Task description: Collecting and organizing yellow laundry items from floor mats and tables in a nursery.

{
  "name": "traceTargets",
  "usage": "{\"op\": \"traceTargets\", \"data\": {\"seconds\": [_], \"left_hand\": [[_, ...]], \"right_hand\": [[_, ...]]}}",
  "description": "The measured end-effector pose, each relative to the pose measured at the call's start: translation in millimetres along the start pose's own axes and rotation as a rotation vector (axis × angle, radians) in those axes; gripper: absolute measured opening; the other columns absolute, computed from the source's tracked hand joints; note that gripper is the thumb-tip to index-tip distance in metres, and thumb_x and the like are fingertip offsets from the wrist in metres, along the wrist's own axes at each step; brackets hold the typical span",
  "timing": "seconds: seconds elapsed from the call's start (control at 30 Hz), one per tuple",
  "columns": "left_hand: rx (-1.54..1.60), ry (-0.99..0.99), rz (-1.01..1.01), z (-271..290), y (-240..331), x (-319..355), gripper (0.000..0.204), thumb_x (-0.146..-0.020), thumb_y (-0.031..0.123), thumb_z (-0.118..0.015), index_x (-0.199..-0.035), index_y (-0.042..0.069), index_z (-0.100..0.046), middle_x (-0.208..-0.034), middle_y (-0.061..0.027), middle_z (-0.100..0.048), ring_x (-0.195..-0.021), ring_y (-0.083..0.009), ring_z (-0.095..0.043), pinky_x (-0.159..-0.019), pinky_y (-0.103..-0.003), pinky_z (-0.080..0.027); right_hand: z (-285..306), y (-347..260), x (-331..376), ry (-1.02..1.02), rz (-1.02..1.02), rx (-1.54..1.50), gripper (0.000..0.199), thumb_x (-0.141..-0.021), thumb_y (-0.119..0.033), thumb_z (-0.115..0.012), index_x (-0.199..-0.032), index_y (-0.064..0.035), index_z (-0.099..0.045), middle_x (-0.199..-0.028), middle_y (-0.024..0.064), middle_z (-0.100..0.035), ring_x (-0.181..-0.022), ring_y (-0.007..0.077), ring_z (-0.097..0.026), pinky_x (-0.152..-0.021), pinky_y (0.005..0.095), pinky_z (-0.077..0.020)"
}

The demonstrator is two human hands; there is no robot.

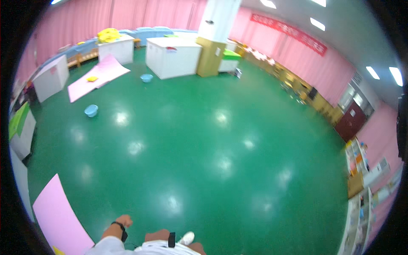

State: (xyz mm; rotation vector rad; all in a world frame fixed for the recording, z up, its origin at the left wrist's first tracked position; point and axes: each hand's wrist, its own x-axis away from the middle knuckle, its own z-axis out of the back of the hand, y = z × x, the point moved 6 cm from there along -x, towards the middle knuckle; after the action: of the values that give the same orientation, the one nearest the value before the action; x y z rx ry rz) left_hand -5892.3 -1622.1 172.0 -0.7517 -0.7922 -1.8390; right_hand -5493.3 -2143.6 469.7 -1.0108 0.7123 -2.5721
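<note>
Two light blue basins stand on the green floor: one (91,110) at about ten o'clock, the other (146,77) at about eleven. Two pink mats lie flat, one (97,75) near eleven o'clock, one (57,214) at seven. Three white cabinets show at the far side (51,78) (115,49) (173,57). One hand (124,220) shows at six o'clock, with one black wristband (119,225).
</note>
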Motion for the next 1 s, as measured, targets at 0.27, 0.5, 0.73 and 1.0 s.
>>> {"op": "traceTargets", "data": {"seconds": [0.27,0.5,0.73,1.0], "left_hand": [[0.406,-0.18,0.275,-25.8,5.3,24.5,0.027,-0.075,0.031,-0.056,-0.077,0.008,-0.07,-0.08,-0.0056,-0.07,-0.074,-0.0175,-0.065,-0.067,-0.035,-0.05],[0.52,-0.105,0.106,54.2,19.6,-76.0,0.029,-0.082,0.031,-0.057,-0.087,0.005,-0.068,-0.08,-0.0052,-0.07,-0.068,-0.0154,-0.065,-0.064,-0.032,-0.051],[0.679,0.078,0.219,251.1,15.6,-147.6,0.027,-0.078,0.029,-0.055,-0.082,0.006,-0.069,-0.08,-0.0083,-0.07,-0.067,-0.0202,-0.065,-0.068,-0.037,-0.051],[0.619,0.109,0.185,422.3,-8.2,-299.7,0.026,-0.075,0.03,-0.053,-0.08,0.008,-0.066,-0.08,-0.0064,-0.069,-0.075,-0.0229,-0.065,-0.074,-0.039,-0.05]], "right_hand": [[-23.2,-145.6,-208.2,-0.307,0.394,0.456,0.046,-0.087,-0.043,-0.052,-0.1,0.0009,-0.06,-0.098,0.0245,-0.063,-0.093,0.0399,-0.06,-0.078,0.047,-0.0468],[-64.6,-269.0,-380.0,-0.304,0.523,0.587,0.045,-0.087,-0.042,-0.052,-0.099,0.0013,-0.061,-0.099,0.0241,-0.063,-0.094,0.0414,-0.058,-0.079,0.0476,-0.0461],[-123.3,-309.4,-516.1,-0.525,0.252,0.287,0.042,-0.083,-0.045,-0.056,-0.086,-0.0039,-0.063,-0.091,0.0203,-0.066,-0.093,0.0285,-0.06,-0.081,0.0476,-0.042],[-197.3,-570.8,-681.3,-0.607,0.362,0.445,0.045,-0.083,-0.044,-0.057,-0.098,-0.0018,-0.058,-0.096,0.0214,-0.065,-0.094,0.0298,-0.061,-0.081,0.0472,-0.0446]]}}
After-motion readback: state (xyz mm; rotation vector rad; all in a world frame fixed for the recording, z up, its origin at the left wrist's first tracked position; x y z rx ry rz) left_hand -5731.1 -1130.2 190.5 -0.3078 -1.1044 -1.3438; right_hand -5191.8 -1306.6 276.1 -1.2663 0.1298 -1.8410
